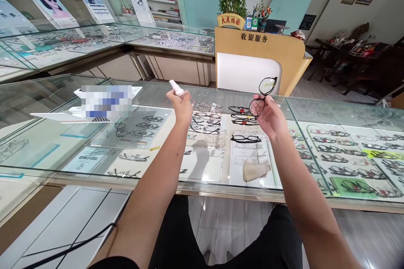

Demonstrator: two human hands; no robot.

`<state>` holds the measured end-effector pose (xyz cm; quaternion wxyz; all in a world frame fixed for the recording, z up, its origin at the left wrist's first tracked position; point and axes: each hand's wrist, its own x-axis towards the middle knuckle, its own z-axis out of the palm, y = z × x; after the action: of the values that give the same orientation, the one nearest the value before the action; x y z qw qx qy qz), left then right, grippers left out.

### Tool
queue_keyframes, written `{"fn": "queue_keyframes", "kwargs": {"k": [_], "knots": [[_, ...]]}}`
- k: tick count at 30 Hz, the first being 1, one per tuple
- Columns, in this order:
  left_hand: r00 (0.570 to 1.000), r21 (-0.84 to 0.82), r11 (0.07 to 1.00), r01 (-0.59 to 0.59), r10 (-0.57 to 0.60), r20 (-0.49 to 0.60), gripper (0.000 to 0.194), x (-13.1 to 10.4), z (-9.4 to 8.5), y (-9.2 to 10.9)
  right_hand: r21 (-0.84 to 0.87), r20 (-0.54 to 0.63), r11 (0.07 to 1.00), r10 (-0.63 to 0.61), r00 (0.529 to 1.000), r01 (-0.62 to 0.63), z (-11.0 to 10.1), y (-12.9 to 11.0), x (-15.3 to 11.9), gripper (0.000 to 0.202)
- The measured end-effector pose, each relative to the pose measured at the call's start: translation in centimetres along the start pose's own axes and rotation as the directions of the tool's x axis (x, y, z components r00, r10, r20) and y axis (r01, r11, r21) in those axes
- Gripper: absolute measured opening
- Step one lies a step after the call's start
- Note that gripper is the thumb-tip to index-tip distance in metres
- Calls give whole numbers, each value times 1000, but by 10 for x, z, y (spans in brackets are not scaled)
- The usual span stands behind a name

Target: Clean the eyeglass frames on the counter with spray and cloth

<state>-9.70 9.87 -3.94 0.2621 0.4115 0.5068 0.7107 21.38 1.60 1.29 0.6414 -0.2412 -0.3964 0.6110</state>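
Note:
My left hand point(180, 103) is closed around a small white spray bottle point(176, 87), held above the glass counter with its top pointing up and to the left. In my right hand point(270, 117) is a pair of black-framed eyeglasses point(268, 86), gripped with the fingers and tilted so that one lens sits above the other. A beige cleaning cloth point(256, 170) lies crumpled on the counter's glass top, between my forearms. Several other eyeglasses point(245, 138) are in the display beneath my hands.
The glass display counter point(202, 187) runs across in front of me, with rows of eyeglasses point(342, 170) at right. A partly blurred-out white folded card point(59, 117) stands on it at left. Beyond are a wooden cashier desk point(259, 42) and more glass cases point(170, 42).

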Motion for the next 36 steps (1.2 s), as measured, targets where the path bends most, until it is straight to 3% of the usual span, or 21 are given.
{"fn": "queue_keyframes", "kwargs": {"k": [2,4,7,10,15,20,22,26,28,36], "knots": [[991,-120,991,59,-44,127,32,-14,12,15,-6,15,1000,0,1000,0,2,1,-1,33],[953,-157,980,124,-73,294,42,-29,20,29,-30,24,1000,-4,1000,4,3,2,-1,33],[851,-191,954,233,-105,515,52,-47,25,48,-73,29,997,-1,1000,3,5,5,-2,35],[716,-221,900,376,-131,686,52,-58,22,63,-121,35,993,14,999,-9,7,9,-3,36],[516,-125,867,482,-165,841,90,-67,18,74,-188,76,980,84,994,-68,13,16,-7,39],[416,-64,843,533,-196,888,94,-71,22,71,-258,99,962,123,987,-94,17,24,-10,37],[435,-51,861,507,-204,877,95,-72,26,67,-312,104,946,132,986,-94,17,26,-11,37],[605,-53,932,359,-189,773,91,-77,36,54,-385,128,919,149,981,-90,21,31,-14,38],[654,-54,956,287,-155,741,88,-78,39,47,-396,144,914,161,976,-93,24,33,-15,40],[688,6,986,164,-118,716,76,-80,37,36,-397,208,914,183,961,-88,26,41,-17,38]]}}
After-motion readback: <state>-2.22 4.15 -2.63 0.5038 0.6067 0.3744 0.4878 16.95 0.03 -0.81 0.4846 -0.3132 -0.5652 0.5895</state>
